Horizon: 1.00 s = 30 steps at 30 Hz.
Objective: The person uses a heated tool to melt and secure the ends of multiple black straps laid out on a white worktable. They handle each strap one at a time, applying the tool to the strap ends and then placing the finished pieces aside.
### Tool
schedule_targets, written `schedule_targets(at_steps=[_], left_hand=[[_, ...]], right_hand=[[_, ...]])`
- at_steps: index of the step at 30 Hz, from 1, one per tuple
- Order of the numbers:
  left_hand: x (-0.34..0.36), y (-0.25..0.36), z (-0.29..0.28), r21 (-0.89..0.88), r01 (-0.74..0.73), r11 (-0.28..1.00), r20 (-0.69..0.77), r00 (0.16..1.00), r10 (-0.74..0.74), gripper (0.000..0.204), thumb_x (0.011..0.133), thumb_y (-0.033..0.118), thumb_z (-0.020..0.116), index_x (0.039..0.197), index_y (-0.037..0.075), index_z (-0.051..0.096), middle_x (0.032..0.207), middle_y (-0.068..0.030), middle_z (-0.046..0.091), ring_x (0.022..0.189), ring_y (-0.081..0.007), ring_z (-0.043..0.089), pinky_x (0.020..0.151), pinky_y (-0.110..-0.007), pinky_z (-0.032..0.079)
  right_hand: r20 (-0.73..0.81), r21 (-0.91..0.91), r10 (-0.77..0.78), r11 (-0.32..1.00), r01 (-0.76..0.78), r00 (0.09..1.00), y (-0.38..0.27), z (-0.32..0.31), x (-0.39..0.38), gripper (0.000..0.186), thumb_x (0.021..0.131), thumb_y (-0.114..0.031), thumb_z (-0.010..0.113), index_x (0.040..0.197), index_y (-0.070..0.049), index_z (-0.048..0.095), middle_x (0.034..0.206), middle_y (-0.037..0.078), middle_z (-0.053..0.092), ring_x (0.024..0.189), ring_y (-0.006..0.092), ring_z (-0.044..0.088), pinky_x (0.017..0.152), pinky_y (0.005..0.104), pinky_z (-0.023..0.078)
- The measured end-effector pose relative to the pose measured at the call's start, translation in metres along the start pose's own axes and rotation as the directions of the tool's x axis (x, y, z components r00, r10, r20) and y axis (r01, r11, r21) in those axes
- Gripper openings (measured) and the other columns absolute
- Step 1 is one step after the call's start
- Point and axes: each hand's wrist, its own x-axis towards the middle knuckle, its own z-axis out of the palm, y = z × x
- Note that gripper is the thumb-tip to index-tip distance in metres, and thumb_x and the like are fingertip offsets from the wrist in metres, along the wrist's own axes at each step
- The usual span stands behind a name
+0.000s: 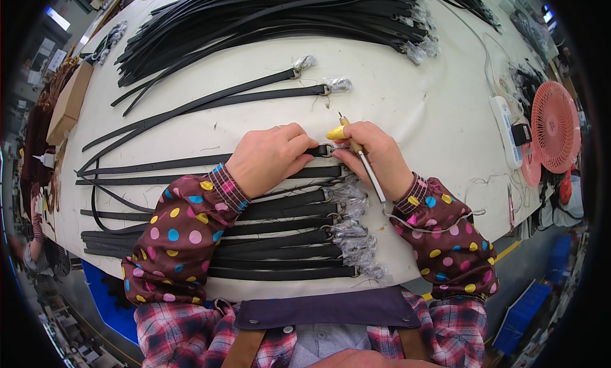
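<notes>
My left hand is closed on a black belt, pinching it just behind its buckle end. The rest of this strap runs out to the left across the table. In my right hand is a slim corded pen tool, its thin metal tip pointing up and away from the belt. A yellow finger cover sits on one right finger. The right fingertips are close to the belt's plastic-wrapped buckle, which they partly hide. Below my hands lie several more black belts, their wrapped buckles to the right.
A thick pile of black belts lies at the back of the white table. Two belts rest between it and my hands. On the right are a white power strip and a pink fan. A cardboard box stands left.
</notes>
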Motion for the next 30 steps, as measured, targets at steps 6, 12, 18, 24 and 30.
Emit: schedule_targets(at_steps=[6,12,18,24,30], left_hand=[[0.004,-0.006,0.001,0.056,-0.031,0.998,-0.099,0.994,0.036,0.011,0.086,0.017,0.067,0.095,0.013,0.070,0.086,-0.0016,0.064,0.083,-0.0190,0.063,0.066,-0.030,0.051],[0.007,-0.019,0.004,-0.223,0.047,0.974,-0.012,0.999,-0.051,0.011,0.089,0.013,0.064,0.097,0.007,0.069,0.086,-0.0056,0.066,0.078,-0.0194,0.062,0.066,-0.029,0.050],[0.010,-0.007,-0.011,-0.586,0.474,0.658,0.328,0.881,-0.342,0.018,0.096,0.014,0.057,0.107,0.002,0.065,0.084,-0.0084,0.068,0.067,-0.0137,0.062,0.064,-0.028,0.051],[0.009,-0.008,-0.010,-0.595,0.421,0.685,0.336,0.904,-0.265,0.020,0.094,0.013,0.063,0.108,-0.002,0.063,0.084,-0.0037,0.066,0.071,-0.0059,0.058,0.065,-0.021,0.050],[0.012,0.000,-0.011,-0.540,0.497,0.679,0.314,0.868,-0.385,0.018,0.087,0.015,0.071,0.091,0.000,0.061,0.080,-0.0088,0.068,0.073,-0.0176,0.065,0.066,-0.029,0.051]], right_hand=[[0.005,0.031,-0.029,0.999,0.029,1.000,0.001,-0.002,0.002,0.026,0.079,-0.002,0.073,0.103,-0.001,0.062,0.090,0.014,0.063,0.080,0.0269,0.062,0.074,0.0313,0.050],[0.053,0.309,0.248,0.917,-0.252,0.967,-0.003,0.001,0.002,0.019,0.087,-0.003,0.069,0.104,-0.001,0.061,0.086,0.004,0.063,0.077,0.0081,0.058,0.069,0.0213,0.047],[0.111,0.465,0.346,0.811,-0.356,0.932,-0.002,0.000,0.004,0.018,0.090,-0.005,0.066,0.107,-0.003,0.060,0.087,-0.001,0.061,0.077,0.0027,0.054,0.068,0.0173,0.045],[0.101,0.444,0.367,0.815,-0.372,0.925,-0.004,-0.001,0.005,0.018,0.090,-0.005,0.066,0.107,-0.003,0.060,0.086,-0.002,0.060,0.077,0.0027,0.054,0.069,0.0171,0.044],[0.018,0.373,0.242,0.899,-0.231,0.970,-0.002,0.000,0.004,0.017,0.088,-0.004,0.068,0.103,-0.002,0.061,0.084,0.001,0.061,0.076,0.0066,0.056,0.069,0.0206,0.046]])
